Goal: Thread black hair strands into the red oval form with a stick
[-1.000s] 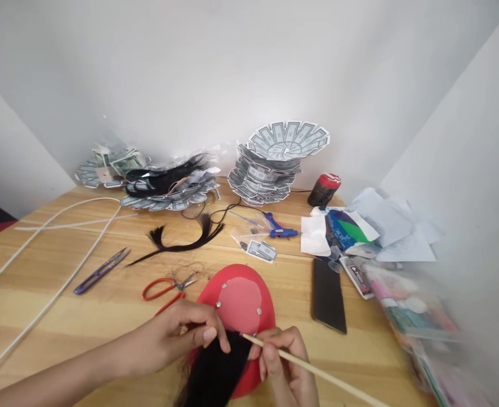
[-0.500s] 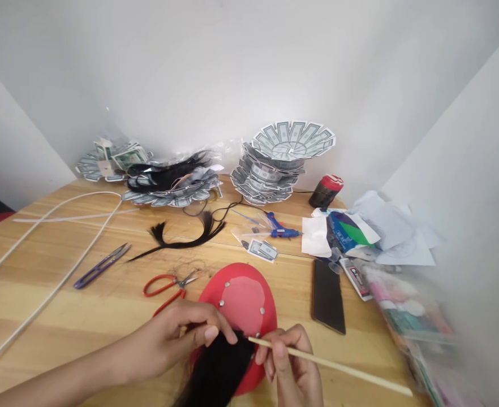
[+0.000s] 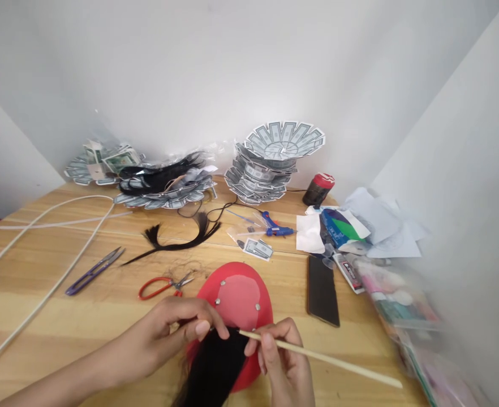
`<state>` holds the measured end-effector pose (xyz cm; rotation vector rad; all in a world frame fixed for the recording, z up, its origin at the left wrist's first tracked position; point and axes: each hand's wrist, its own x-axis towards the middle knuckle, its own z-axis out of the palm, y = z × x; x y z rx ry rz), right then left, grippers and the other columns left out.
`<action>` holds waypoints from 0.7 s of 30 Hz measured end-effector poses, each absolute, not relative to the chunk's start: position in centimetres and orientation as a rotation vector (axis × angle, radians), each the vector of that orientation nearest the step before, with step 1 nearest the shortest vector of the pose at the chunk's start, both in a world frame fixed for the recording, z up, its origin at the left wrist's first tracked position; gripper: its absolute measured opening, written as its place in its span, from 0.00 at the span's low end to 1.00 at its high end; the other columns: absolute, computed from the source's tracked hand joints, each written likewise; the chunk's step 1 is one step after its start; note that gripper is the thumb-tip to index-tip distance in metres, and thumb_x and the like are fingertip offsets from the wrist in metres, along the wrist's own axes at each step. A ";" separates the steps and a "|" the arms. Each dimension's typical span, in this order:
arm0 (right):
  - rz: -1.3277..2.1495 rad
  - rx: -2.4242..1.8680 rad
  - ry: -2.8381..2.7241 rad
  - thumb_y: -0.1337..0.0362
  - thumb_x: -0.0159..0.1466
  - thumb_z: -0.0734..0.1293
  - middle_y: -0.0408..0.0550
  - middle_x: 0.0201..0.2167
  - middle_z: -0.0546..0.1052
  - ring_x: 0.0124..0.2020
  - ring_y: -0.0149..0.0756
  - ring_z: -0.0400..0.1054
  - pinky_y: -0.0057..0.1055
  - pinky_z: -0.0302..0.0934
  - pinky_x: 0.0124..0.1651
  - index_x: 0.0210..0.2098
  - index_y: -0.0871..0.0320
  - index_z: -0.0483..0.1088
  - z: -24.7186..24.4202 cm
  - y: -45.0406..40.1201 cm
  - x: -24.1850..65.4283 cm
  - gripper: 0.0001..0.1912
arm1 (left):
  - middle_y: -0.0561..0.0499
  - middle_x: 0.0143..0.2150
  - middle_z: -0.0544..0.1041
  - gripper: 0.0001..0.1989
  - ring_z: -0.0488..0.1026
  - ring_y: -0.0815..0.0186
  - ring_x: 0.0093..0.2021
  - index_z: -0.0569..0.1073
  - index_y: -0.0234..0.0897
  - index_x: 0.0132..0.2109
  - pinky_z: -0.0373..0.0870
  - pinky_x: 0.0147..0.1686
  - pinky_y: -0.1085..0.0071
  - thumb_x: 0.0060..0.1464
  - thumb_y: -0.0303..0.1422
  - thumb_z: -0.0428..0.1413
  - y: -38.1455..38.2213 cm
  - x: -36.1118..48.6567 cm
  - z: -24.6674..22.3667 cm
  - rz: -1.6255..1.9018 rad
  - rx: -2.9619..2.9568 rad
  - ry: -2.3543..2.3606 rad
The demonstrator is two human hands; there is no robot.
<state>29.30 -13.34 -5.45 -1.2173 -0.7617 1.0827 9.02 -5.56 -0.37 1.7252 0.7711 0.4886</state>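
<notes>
A red oval piece with a paler centre and several small shiny studs lies at the near middle of the table. Over its lower part hangs a bundle of black hair. My left hand bends over the top of the hair, its fingertips pressing the upper edge against the red piece. Between the thumb and fingers of my right hand is a thin pale stick, whose tip touches the hair's top edge beside my left fingertips.
Red-handled scissors and purple snips lie left. Behind are a hair strand, a blue glue gun and stacked paper-note dishes. A black phone, papers and plastic bags are right.
The whole view has shifted, so things on the table appear slightly further left. Both hands keep their grips, and the stick's tip now sits slightly lower, at the hair's top edge.
</notes>
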 end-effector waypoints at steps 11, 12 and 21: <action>1.126 -1.258 -0.685 0.40 0.61 0.69 0.40 0.17 0.75 0.17 0.23 0.58 0.21 0.52 0.23 0.25 0.56 0.64 -4.8 -13.0 29.5 0.26 | 0.50 0.41 0.80 0.20 0.75 0.65 0.42 0.78 0.39 0.42 0.66 0.43 0.74 0.68 0.46 0.47 -5.1 9.3 -1.0 0.498 1.742 0.762; 1.116 -1.268 -0.678 0.40 0.61 0.69 0.40 0.17 0.75 0.17 0.23 0.58 0.21 0.52 0.23 0.25 0.56 0.64 -4.7 -13.0 29.5 0.26 | 0.50 0.40 0.80 0.20 0.75 0.65 0.41 0.78 0.39 0.42 0.66 0.42 0.75 0.68 0.46 0.47 -5.1 9.3 -1.0 0.498 1.741 0.762; 1.053 -1.298 -0.656 0.41 0.61 0.69 0.38 0.17 0.74 0.15 0.22 0.58 0.18 0.53 0.21 0.25 0.56 0.62 -4.9 -13.0 28.8 0.26 | 0.51 0.39 0.80 0.19 0.73 0.66 0.39 0.79 0.40 0.41 0.65 0.41 0.76 0.67 0.47 0.49 -5.3 9.1 -1.5 0.508 1.680 0.779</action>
